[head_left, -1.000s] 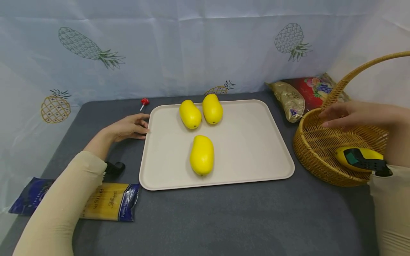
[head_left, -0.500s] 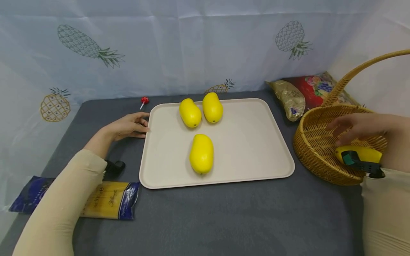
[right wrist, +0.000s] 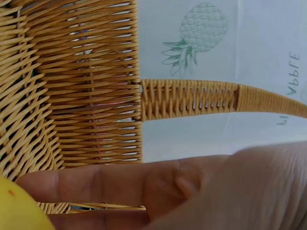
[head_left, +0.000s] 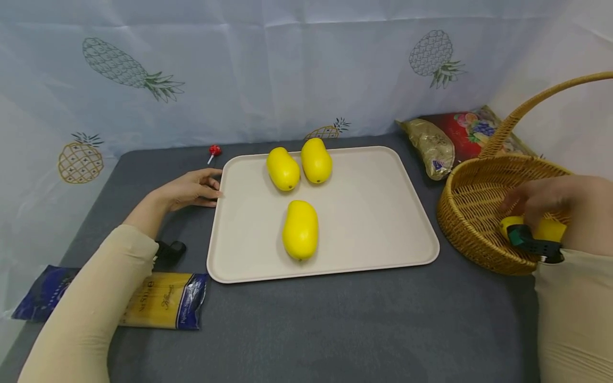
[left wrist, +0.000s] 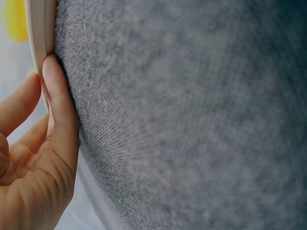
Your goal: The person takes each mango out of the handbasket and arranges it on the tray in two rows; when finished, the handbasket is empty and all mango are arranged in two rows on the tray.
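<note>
My left hand (head_left: 193, 189) is at the left edge of a beige tray (head_left: 378, 229). In the left wrist view its fingers (left wrist: 60, 100) lie on both sides of the rim, pinching it. Three yellow mangoes lie on the tray: one at the front (head_left: 300, 231), two at the back (head_left: 283, 169) (head_left: 316, 160). My right hand (head_left: 557, 205) is inside the wicker basket (head_left: 455, 226), over another yellow mango (head_left: 551, 230). The right wrist view shows its extended fingers (right wrist: 81, 184) right beside that mango (right wrist: 21, 208), whose far part is out of frame.
A red and gold bag (head_left: 460, 135) lies behind the basket, whose tall handle (head_left: 522, 109) arches up at the right. A red lollipop (head_left: 214, 151) is near the tray's back left corner. A blue and yellow pasta packet (head_left: 163, 300) lies partly under the left arm.
My right hand has moved down into the basket, toward its mango, and now overlaps it. The left hand and the mangoes on the tray stay in place.
</note>
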A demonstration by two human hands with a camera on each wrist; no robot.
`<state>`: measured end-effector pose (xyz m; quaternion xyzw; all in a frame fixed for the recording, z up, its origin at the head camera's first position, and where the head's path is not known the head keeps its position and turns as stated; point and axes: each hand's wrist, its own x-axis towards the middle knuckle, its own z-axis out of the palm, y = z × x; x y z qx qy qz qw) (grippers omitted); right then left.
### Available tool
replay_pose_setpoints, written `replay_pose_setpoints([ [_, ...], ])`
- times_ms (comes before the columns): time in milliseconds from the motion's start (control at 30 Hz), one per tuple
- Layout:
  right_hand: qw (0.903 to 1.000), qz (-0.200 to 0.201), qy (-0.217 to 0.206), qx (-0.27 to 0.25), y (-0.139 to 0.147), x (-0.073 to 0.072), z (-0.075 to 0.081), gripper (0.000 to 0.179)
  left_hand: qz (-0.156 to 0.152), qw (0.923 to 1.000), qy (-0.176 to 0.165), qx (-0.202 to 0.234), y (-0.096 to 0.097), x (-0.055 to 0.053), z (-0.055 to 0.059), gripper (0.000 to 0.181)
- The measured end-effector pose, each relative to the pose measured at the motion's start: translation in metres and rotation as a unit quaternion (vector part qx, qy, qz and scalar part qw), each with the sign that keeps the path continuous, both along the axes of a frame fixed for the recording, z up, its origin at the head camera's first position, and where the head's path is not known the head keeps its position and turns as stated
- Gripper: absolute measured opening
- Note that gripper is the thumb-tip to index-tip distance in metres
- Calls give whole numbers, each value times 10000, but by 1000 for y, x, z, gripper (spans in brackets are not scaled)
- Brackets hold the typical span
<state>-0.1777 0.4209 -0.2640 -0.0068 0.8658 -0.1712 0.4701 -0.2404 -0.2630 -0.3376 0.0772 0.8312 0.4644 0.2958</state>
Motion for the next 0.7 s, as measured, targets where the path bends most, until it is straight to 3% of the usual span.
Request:
replay_pose_setpoints([
  [100,9998,52,40,164,1,3,1,73,33,10000,-5,-19,-1,0,0,80],
  [300,9992,-210,-193,297,3,2,-1,77,0,10000,9,26,-1,2,0,81],
  [567,9995,-310,-7,101,-3,-1,-1,63,13,10000,10,-7,0,3,-1,81],
  [700,9980,496,378,-34,-9,-8,-3,57,7,10000,22,-28,1,2,1,81],
])
